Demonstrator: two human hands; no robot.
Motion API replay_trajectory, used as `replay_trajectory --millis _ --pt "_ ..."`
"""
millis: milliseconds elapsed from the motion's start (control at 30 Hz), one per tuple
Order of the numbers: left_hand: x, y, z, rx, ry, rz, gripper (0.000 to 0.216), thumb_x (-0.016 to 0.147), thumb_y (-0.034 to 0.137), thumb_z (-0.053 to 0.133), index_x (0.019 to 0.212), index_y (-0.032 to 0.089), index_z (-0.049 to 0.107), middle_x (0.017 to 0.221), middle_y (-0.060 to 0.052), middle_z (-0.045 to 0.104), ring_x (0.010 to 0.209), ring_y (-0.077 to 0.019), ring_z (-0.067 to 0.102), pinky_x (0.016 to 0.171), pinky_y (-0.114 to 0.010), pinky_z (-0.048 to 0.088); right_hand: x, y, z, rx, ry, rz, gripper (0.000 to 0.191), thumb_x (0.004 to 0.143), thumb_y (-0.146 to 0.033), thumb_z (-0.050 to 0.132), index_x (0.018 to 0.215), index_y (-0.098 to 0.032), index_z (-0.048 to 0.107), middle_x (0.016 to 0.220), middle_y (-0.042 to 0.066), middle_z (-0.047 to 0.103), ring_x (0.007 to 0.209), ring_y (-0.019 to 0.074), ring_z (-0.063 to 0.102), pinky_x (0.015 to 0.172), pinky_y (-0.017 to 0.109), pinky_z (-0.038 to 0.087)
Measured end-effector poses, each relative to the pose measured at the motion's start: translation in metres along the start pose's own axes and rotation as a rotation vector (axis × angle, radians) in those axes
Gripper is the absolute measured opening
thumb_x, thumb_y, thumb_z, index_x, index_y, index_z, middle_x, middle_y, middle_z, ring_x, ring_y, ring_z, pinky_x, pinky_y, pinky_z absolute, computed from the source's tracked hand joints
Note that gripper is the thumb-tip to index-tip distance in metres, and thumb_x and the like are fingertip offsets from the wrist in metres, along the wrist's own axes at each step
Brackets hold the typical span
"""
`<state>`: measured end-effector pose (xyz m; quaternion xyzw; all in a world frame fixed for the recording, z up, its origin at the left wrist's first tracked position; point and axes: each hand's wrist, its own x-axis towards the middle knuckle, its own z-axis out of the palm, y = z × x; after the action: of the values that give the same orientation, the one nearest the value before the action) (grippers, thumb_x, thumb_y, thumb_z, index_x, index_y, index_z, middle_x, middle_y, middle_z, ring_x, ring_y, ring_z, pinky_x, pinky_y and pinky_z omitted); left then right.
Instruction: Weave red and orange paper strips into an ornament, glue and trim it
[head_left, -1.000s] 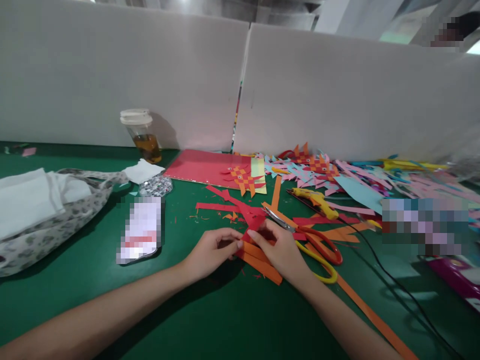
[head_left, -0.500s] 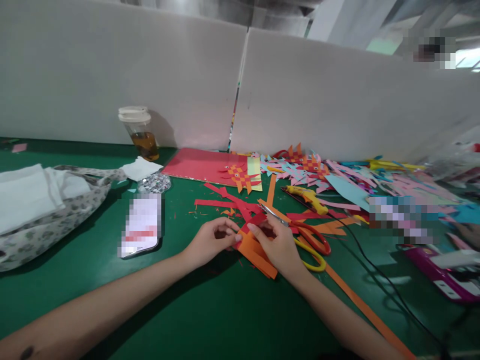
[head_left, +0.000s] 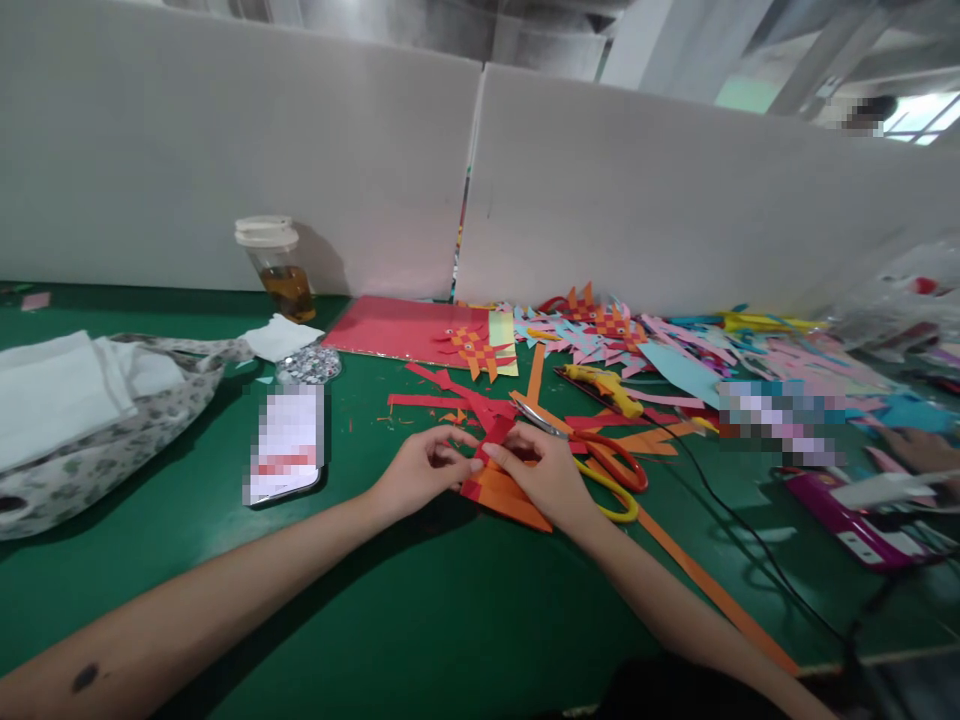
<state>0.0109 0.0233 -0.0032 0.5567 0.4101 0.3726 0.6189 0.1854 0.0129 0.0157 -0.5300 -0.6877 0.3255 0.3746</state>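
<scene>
Pinched between your left hand [head_left: 420, 470] and right hand [head_left: 541, 476] are red and orange paper strips [head_left: 501, 488] (scissors [head_left: 604, 468] just right).

green table [head_left: 420, 620], red-and-orange paper strips [head_left: 501, 488], grey flowered bag [head_left: 97, 460], yellow glue gun [head_left: 604, 388].

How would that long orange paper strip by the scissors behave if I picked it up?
The long orange strip is thin and narrow, so it would likely droop and weigh almost nothing. Lying flat on the green table, it may be fiddly to lift.
</scene>
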Motion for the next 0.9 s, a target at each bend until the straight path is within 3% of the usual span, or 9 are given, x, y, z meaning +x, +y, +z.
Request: replay_trajectory --millis 167,433,667,900 --pt "0.001 -0.003 0.0 0.018 -0.017 -0.002 0.033 0.063 0.029 0.071 0.09 0.015 0.056 0.058 0.003 0.061 0.05 -0.0083 0.054 0.054 -0.021 0.042 0.001 0.001 0.002 0.009 0.007 0.012 0.024 0.074 -0.044 0.059 0.069 -0.02 0.055 0.068 0.002 0.062 0.065 0.0155 0.058 0.063 0.027 0.047" --pt "0.002 -0.006 0.0 0.02 -0.05 0.017 0.023 0.063 0.032 0.07 0.074 0.015 0.06 0.063 0.001 0.062 0.054 -0.0089 0.055 0.055 -0.021 0.043 0.002 -0.002 0.001 -0.025 -0.001 -0.014 0.025 0.074 -0.044 0.058 0.066 -0.021 0.055 0.067 0.0 0.061 0.064 0.0144 0.056 0.062 0.026 0.046" --pt "0.005 -0.006 0.0 -0.036 0.067 -0.003 0.023 0.063 0.031 0.071 0.073 0.014 0.059 0.06 0.002 0.06 0.051 -0.0069 0.052 0.054 -0.02 0.042 0.001 0.004 -0.007 -0.019 -0.071 0.001 0.033 0.063 -0.041 0.069 0.087 -0.021 0.057 0.076 0.001 0.064 0.075 0.0173 0.061 0.069 0.028 0.048" --pt "0.004 -0.006 0.001 -0.043 0.096 -0.001 0.028 0.064 0.038 0.07 0.073 0.016 0.057 0.058 0.005 0.056 0.053 -0.0068 0.052 0.053 -0.019 0.044 -0.001 0.0 -0.011 -0.012 -0.15 0.043 0.024 0.067 -0.035 0.065 0.084 -0.021 0.056 0.069 -0.001 0.062 0.067 0.0151 0.06 0.064 0.027 0.046"
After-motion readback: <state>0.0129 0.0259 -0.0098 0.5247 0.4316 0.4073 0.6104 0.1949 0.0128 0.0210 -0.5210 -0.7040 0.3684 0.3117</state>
